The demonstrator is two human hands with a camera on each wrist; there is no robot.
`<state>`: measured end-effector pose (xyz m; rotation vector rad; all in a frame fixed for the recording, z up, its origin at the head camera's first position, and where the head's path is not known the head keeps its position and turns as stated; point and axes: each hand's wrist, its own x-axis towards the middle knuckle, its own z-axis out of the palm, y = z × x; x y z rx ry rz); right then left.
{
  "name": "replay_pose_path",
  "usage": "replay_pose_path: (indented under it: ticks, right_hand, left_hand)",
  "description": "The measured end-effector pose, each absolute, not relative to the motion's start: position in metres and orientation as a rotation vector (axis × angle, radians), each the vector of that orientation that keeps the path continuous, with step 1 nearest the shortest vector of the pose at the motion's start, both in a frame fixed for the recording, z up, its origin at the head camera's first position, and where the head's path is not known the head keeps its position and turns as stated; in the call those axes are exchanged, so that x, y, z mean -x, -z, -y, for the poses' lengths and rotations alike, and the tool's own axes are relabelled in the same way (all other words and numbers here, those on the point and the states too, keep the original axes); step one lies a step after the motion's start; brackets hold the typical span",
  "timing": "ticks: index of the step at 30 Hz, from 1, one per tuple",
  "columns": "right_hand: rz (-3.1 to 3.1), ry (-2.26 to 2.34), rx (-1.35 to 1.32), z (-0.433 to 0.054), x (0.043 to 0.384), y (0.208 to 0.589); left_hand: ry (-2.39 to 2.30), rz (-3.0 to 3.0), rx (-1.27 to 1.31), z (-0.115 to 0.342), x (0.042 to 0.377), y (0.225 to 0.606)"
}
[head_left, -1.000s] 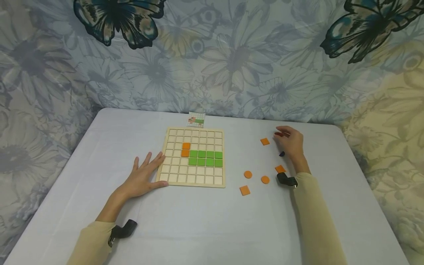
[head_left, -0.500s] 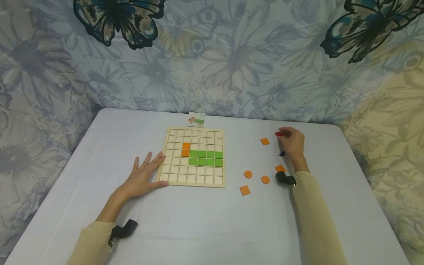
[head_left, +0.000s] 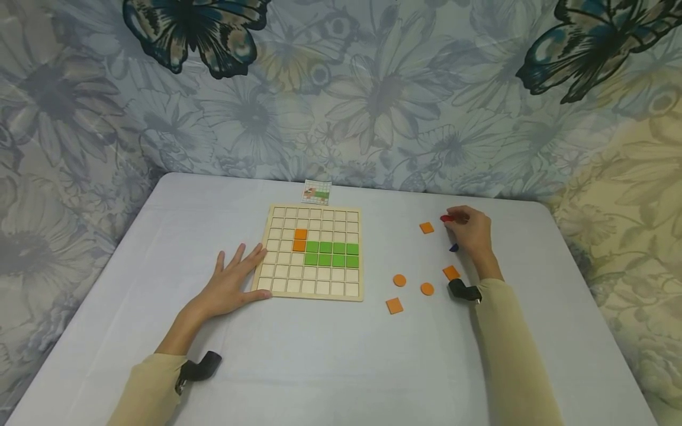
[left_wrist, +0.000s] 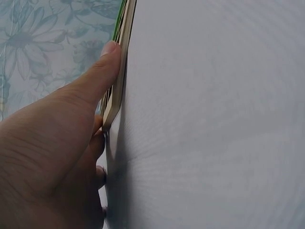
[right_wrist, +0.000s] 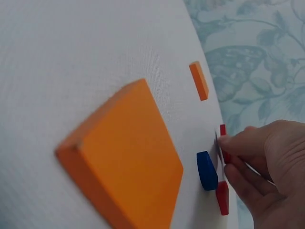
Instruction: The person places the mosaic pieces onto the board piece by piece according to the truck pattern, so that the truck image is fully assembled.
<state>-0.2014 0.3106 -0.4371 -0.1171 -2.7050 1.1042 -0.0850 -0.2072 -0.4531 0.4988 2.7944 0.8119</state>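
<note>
My left hand lies with fingers spread, fingertips at the left rim of a wooden grid board. In the left wrist view its thumb rests along the board's edge. Green square tiles and two orange ones sit in the board's cells. At the right, my right hand pinches a small red piece between thumb and fingertips. Close by on the table are a blue piece and another red piece, both seen in the right wrist view.
Loose orange squares and two orange discs lie between the board and my right forearm. One orange square is left of my right hand. A printed pattern card lies behind the board. Patterned cloth hangs behind the table.
The red piece, mostly covered by my right fingers a second ago, now shows at their tips. My right hand has shifted slightly; my left hand stays at the board.
</note>
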Motion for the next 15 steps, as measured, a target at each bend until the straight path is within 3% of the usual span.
replay_pose_path:
  ticks: [15]
  right_hand:
    - [2.757,-1.131,-0.092,-0.299,0.198,0.438]
  left_hand:
    - [-0.816,-2.791,-0.501,0.207,0.085,0.453]
